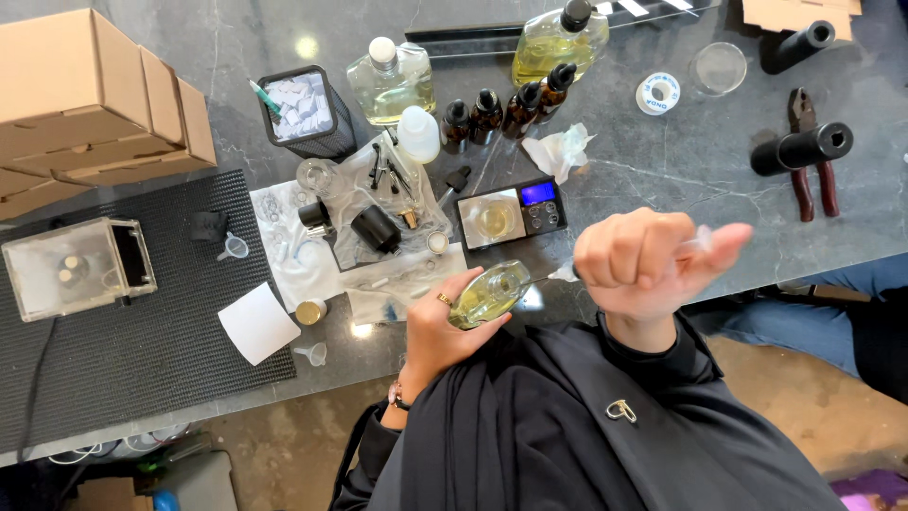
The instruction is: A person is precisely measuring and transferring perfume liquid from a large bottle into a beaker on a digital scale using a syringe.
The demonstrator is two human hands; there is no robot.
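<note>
My left hand (437, 326) grips a small clear glass bottle (490, 293) of pale yellow liquid, tilted with its mouth toward the right. My right hand (643, 260) is closed around a clear plastic syringe (695, 241), thumb on the plunger end. The syringe's thin needle points into the bottle's opening. Both hands hover over the near edge of the dark marble table (662, 170). Just beyond them sits a small digital scale (511, 216) with a blue display and a little glass of yellow liquid on its pan.
Amber dropper bottles (501, 112) and larger clear bottles (390, 83) stand at the back. Cardboard boxes (90, 104) and a clear box (76, 268) on a black mat lie left. Pliers (813, 161), black cylinders and tape lie right. Small funnels, caps and white paper are scattered centre-left.
</note>
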